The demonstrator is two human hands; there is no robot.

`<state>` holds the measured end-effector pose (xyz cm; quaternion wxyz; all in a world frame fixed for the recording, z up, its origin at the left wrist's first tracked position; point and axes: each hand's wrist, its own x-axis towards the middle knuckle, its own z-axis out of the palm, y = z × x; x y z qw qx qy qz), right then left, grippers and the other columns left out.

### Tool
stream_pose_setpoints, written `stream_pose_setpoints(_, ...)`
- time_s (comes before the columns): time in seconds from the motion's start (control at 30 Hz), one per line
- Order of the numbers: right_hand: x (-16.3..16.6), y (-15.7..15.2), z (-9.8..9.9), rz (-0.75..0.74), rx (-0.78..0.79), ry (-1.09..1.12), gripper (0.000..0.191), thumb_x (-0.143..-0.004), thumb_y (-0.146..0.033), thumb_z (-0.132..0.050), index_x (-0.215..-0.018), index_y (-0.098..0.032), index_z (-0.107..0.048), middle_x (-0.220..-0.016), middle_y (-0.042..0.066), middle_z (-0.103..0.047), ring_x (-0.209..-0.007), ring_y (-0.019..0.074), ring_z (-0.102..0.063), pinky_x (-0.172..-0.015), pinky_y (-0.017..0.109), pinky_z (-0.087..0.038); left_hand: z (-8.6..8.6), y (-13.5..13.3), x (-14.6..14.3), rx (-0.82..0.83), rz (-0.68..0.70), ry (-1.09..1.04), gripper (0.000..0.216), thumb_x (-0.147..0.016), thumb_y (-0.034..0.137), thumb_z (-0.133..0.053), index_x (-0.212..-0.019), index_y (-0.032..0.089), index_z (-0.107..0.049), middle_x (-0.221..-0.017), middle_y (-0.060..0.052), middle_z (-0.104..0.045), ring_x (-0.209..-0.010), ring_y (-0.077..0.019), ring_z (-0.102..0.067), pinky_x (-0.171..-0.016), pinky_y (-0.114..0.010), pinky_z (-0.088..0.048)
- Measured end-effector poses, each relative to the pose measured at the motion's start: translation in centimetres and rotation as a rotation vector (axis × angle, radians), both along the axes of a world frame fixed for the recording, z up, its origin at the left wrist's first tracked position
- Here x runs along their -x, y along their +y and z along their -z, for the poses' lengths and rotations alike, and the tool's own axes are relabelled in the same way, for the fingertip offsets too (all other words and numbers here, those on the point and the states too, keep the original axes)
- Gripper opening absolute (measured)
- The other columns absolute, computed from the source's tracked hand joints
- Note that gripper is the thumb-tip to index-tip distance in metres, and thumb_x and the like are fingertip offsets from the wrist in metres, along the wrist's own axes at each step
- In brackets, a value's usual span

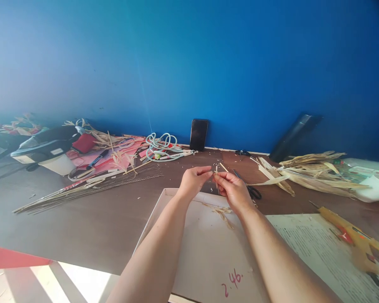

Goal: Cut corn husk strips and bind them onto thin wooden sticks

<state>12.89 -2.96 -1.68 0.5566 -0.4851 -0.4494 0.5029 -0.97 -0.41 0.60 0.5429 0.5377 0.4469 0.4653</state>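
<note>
One slim, pale straw-coloured piece [217,168] stands nearly upright over the far edge of a white tray [205,252]. The grip of the right hand [236,191] pinches it; the left hand [190,182] has its fingertips gathered just beside it, but whether they hold a strand I cannot tell. Fingers hide its middle, and finer detail is too small to make out.
</note>
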Motion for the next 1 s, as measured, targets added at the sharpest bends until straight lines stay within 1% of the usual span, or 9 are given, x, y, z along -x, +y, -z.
stream_pose_setpoints(0.1, -0.08, 0.07, 0.14, 0.014, -0.005, 0.008, 0.028, -0.067, -0.042, -0.069, -0.081, -0.018, -0.066, -0.068, 0.0, -0.057, -0.051, 0.0069, -0.037, -0.043, 0.02, -0.022, 0.12, 0.01, -0.1, 0.046, 0.063, -0.009, 0.034, -0.067, 0.032, -0.068, -0.097, 0.016, -0.07, -0.082, -0.005, -0.068, -0.065, -0.011, -0.054, -0.062, -0.023, -0.041)
stream_pose_setpoints(0.2, -0.1, 0.06, 0.14, 0.004, -0.002, 0.001, 0.028, -0.067, -0.042, -0.068, -0.082, -0.019, -0.066, -0.066, -0.001, -0.057, -0.051, 0.0073, -0.037, -0.043, 0.02, -0.023, 0.27, 0.05, -0.17, 0.074, 0.095, -0.024, 0.036, -0.066, 0.037, -0.068, -0.095, 0.017, -0.07, -0.076, -0.004, -0.067, -0.058, -0.0084, -0.049, -0.052, -0.021, -0.034)
stream_pose_setpoints(0.3, -0.05, 0.04, 0.05, 0.016, 0.008, -0.016, 0.029, -0.065, -0.044, -0.069, -0.08, -0.019, -0.066, -0.062, -0.002, -0.056, -0.049, 0.0076, -0.037, -0.043, 0.021, -0.024, 0.37, 0.09, -0.17, 0.087, 0.102, -0.046, 0.038, -0.064, 0.039, -0.069, -0.094, 0.018, -0.071, -0.073, -0.003, -0.065, -0.055, -0.0071, -0.045, -0.048, -0.02, -0.029)
stream_pose_setpoints(0.43, -0.01, 0.05, -0.02, 0.018, 0.009, -0.037, 0.035, -0.06, -0.048, -0.071, -0.08, -0.019, -0.065, -0.051, -0.005, -0.047, -0.046, 0.0077, -0.035, -0.042, 0.022, -0.022, 0.35, 0.07, -0.16, 0.105, 0.097, -0.058, 0.037, -0.062, 0.039, -0.07, -0.092, 0.018, -0.071, -0.072, -0.002, -0.064, -0.052, -0.0058, -0.042, -0.048, -0.02, -0.028)
stream_pose_setpoints(0.5, 0.01, 0.05, -0.02, 0.003, -0.005, -0.044, 0.037, -0.06, -0.05, -0.071, -0.08, -0.02, -0.065, -0.05, -0.006, -0.044, -0.046, 0.0078, -0.034, -0.042, 0.022, -0.021, 0.3, 0.01, -0.2, 0.106, 0.083, -0.056, 0.035, -0.061, 0.038, -0.071, -0.09, 0.018, -0.071, -0.072, -0.002, -0.064, -0.052, -0.0059, -0.042, -0.049, -0.021, -0.03)
stream_pose_setpoints(0.67, 0.09, 0.0, -0.05, -0.006, -0.01, -0.095, 0.033, -0.062, -0.051, -0.069, -0.073, -0.02, -0.062, -0.049, -0.006, -0.043, -0.044, 0.0078, -0.034, -0.042, 0.023, -0.022, 0.21, -0.09, -0.43, 0.081, 0.038, -0.081, 0.029, -0.059, 0.036, -0.073, -0.081, 0.016, -0.072, -0.071, -0.003, -0.065, -0.057, -0.008, -0.049, -0.059, -0.022, -0.038)
stream_pose_setpoints(0.8, 0.02, -0.05, -0.02, -0.004, -0.016, -0.134, 0.033, -0.062, -0.05, -0.069, -0.07, -0.02, -0.061, -0.05, -0.006, -0.045, -0.045, 0.0076, -0.035, -0.042, 0.022, -0.023, 0.25, -0.09, -0.52, 0.073, 0.028, -0.078, 0.026, -0.06, 0.036, -0.072, -0.077, 0.016, -0.07, -0.067, -0.002, -0.064, -0.058, -0.009, -0.051, -0.061, -0.023, -0.04)
stream_pose_setpoints(0.93, 0.03, -0.14, -0.05, -0.009, -0.022, -0.145, 0.035, -0.06, -0.049, -0.071, -0.075, -0.018, -0.064, -0.052, -0.006, -0.049, -0.045, 0.0068, -0.037, -0.042, 0.022, -0.025, 0.29, -0.12, -0.47, 0.026, 0.003, -0.053, 0.024, -0.061, 0.035, -0.071, -0.075, 0.015, -0.069, -0.068, -0.002, -0.063, -0.059, -0.0092, -0.051, -0.062, -0.023, -0.039)
stream_pose_setpoints(1.0, 0.22, -0.25, -0.19, 0.005, -0.019, -0.118, 0.043, -0.059, -0.048, -0.073, -0.089, -0.019, -0.065, -0.056, -0.005, -0.054, -0.045, 0.0073, -0.04, -0.042, 0.021, -0.028, 0.35, -0.1, -0.44, 0.012, -0.003, -0.07, 0.025, -0.062, 0.035, -0.07, -0.075, 0.014, -0.068, -0.066, -0.001, -0.062, -0.058, -0.0087, -0.049, -0.059, -0.022, -0.038)
